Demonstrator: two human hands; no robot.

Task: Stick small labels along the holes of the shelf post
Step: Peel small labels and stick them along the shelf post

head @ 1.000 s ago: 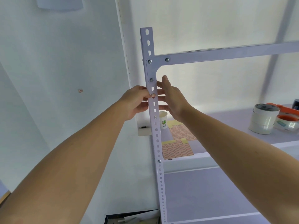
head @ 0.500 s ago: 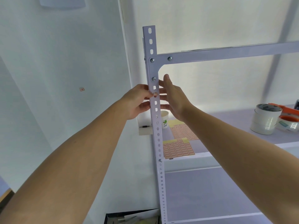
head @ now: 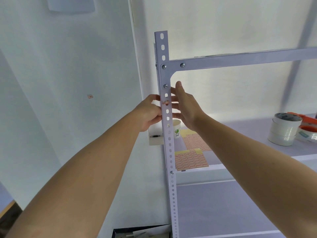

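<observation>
The small red-and-white paper label (head: pixel 166 101) sits on the front face of the tall white perforated steel shelf post (head: pixel 171 179), just below the corner bracket's lowest screw. Its long axis lies level, across the upright line of holes, and it seems to partly cover one hole. It lies straight ahead of us, between our hands. Our left hand (head: pixel 149 115) meets the post's left edge with curled fingers; we cannot tell whether they clasp the edge or only press there. Our right hand (head: pixel 187 107) is held flat, its straight fingers reaching in at the post's right edge at the label's height and holding nothing. Both are equally close to the label. We judge that the bare holes running down the post come next, and the right hand is nearer the supply: two sheets of red-bordered labels on yellow backing (head: pixel 190 159) lie below right on the pale grey shelf board (head: pixel 240 134), beside a white paper cup (head: pixel 176 128). Far right stand stacked rolls of white tape (head: pixel 283 131) and an orange tape dispenser (head: pixel 307 117). A white cross beam (head: pixel 240 59) runs right from the post's top, and a stray label (head: pixel 90 96) clings to the pale wall (head: pixel 68 66) at left.
</observation>
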